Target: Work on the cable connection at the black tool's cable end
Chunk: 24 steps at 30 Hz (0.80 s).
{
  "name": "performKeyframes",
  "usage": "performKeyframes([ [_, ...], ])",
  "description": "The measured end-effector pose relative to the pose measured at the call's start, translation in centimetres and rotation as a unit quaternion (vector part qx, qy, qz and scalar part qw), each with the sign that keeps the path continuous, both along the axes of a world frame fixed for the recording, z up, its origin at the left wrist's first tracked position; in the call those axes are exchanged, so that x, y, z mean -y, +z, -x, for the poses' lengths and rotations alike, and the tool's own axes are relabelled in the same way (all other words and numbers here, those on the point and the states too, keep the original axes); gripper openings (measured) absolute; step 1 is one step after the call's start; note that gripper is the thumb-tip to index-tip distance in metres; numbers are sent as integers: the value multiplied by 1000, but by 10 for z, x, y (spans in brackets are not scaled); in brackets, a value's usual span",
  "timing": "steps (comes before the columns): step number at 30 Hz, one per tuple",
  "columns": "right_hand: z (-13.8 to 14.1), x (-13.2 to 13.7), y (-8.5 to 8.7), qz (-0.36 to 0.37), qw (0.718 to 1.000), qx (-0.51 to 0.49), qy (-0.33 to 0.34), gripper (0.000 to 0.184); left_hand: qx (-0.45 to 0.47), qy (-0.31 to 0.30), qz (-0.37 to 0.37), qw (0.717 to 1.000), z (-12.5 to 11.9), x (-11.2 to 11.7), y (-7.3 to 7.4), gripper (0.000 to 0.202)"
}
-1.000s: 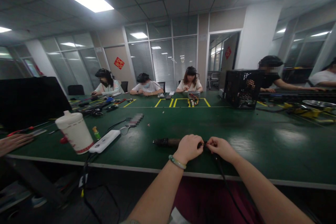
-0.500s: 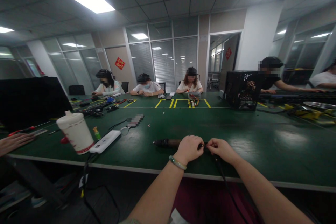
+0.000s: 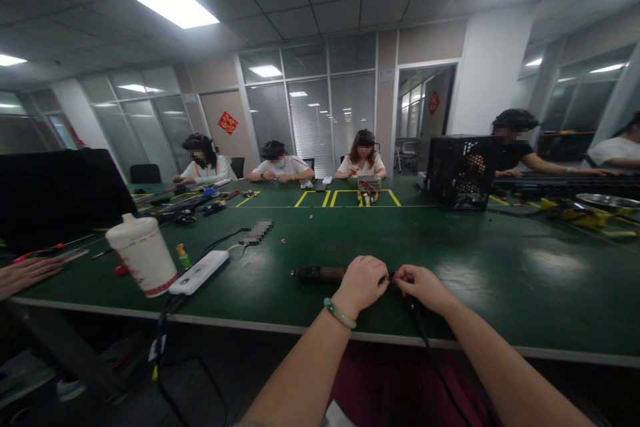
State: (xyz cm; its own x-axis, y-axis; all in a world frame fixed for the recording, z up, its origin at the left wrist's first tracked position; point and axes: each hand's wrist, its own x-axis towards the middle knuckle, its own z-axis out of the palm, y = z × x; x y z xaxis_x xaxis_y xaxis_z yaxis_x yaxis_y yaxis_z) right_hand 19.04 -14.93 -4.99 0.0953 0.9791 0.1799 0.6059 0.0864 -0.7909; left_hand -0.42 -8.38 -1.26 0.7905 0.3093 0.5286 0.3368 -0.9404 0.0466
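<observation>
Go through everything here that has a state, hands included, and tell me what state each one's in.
dark rod: lying flat on the green table.
black cable: draped over the table edge.
left hand: closed on the dark rod's end.
right hand: pinched on the black cable.
white cup: standing, lid on.
white power bank: lying flat, cord attached.
ceiling light: on.
back door: open.

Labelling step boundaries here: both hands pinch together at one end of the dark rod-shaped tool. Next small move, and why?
Probably: left hand steadies the dark brown cylindrical tool on the green table while the right hand eases the thin black cable at its end. Both hands pinch there, the cable trails off the table edge; the joint is hidden.
</observation>
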Motion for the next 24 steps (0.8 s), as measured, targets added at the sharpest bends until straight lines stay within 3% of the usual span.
performKeyframes([
  [8,2,1,1,-5,1000,-14,5,18,-2,-18,-3,1000,-1,2,3,4],
  [15,2,3,5,0,1000,-10,5,19,-4,14,7,1000,0,3,1,6],
  [24,1,1,1,-10,1000,-11,9,18,-6,8,-3,1000,0,4,3,5],
])
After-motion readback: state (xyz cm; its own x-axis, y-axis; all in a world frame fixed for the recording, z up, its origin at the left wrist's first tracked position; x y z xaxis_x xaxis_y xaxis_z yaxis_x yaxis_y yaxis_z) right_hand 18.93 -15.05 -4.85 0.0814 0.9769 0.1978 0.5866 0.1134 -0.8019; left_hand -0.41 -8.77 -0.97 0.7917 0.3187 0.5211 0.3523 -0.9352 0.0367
